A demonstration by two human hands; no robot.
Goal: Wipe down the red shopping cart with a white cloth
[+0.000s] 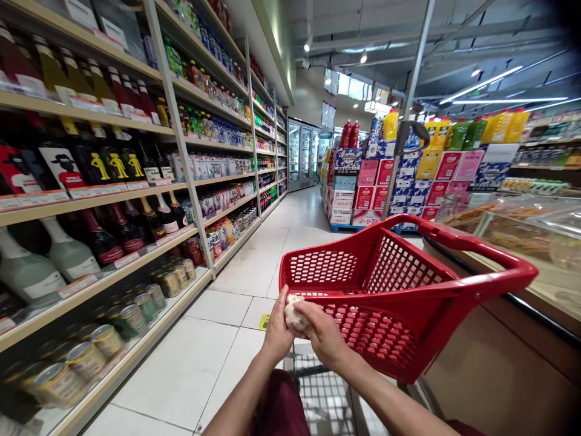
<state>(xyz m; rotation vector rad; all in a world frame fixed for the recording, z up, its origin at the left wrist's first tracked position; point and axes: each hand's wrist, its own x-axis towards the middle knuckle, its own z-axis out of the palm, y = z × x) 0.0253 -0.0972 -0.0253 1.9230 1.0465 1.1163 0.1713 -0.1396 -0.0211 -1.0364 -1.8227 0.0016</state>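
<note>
A crumpled off-white cloth (296,316) is bunched between my two hands, just in front of the near side of a red shopping cart (426,290). My left hand (277,330) presses against the cloth from the left, fingers pointing up and partly hidden behind it. From the right, my right hand (325,338) closes over the cloth with its thumb and fingers. The cart's plastic basket has perforated sides, and a thick red handle bar (472,242) runs along its right end. Its near rim is right beside my fingers.
Shelves of bottles and cans (136,194) line the left side. Stacked drink cartons (372,188) stand ahead, behind a metal pole (411,79). A display counter (535,242) is close on the right. White floor tiles (218,339) run down the aisle toward glass-door fridges (304,151).
</note>
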